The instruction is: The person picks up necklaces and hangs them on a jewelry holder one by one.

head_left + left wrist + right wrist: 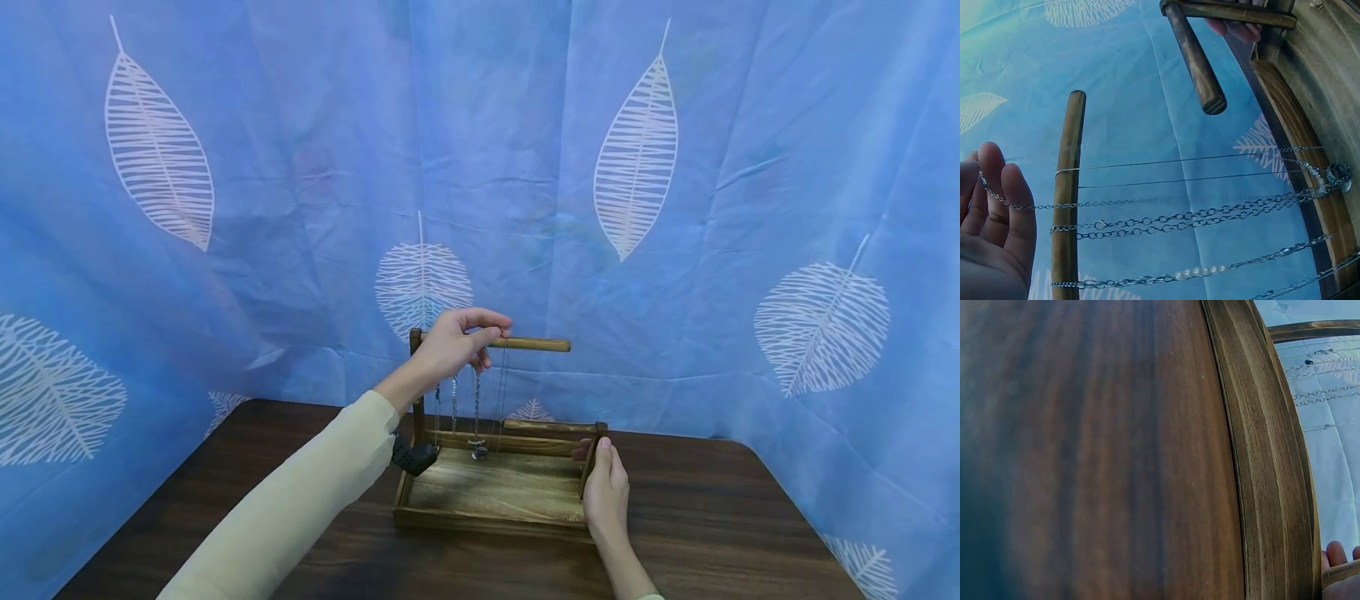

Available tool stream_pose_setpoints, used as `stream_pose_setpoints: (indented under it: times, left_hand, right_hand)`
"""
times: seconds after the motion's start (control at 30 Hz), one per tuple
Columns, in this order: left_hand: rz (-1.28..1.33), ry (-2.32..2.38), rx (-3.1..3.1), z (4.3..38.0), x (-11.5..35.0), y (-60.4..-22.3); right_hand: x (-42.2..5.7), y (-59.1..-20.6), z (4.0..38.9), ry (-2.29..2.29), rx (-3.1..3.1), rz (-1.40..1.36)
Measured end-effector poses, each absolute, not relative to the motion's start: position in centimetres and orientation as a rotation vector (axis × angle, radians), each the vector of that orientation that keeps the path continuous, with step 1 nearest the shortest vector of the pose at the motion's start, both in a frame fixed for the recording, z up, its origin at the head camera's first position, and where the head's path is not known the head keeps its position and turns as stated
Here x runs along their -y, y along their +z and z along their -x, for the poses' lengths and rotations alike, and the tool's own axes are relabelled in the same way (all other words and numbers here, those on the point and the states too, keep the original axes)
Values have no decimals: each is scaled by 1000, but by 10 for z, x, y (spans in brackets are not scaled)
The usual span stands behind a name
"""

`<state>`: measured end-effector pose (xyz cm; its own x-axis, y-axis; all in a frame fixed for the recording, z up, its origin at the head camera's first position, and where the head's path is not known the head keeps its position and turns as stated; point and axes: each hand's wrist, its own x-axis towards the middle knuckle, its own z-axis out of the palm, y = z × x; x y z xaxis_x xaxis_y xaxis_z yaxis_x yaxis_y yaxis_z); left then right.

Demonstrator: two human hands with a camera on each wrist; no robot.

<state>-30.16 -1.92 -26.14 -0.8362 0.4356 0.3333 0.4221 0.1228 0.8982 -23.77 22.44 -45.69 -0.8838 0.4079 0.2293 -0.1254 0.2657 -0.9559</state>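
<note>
A wooden jewelry stand (487, 523) with a tray base stands on the table. Several silver necklaces (1197, 219) hang from its upper bar (540, 344), one with small pearl-like beads. My left hand (453, 343) is at this bar and pinches a thin chain necklace (1094, 204), which runs from the fingertips across the bar. On the opposite side, my right hand (607, 492) grips the short side post (590, 467) of the stand, below its lower bar (551, 427). In the right wrist view, only some fingertips (1336, 553) show behind the wood.
The dark wooden table (697, 517) extends around the stand. A blue curtain (510, 150) with white leaf prints hangs behind it. A black device (415, 456) sits at my left wrist, over the tray's left edge.
</note>
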Motion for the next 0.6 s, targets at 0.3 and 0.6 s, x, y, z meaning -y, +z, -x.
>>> stream_pose_setpoints:
  times: [0.3, 0.6]
  left_hand:
    - [-909, 1849, -2341, 314, 7, -260]
    - [-976, 1768, -2361, 317, -15, -261]
  right_hand:
    - [-224, -458, 239, 1639, 2112, 255]
    - [-223, -457, 238, 1645, 2108, 255]
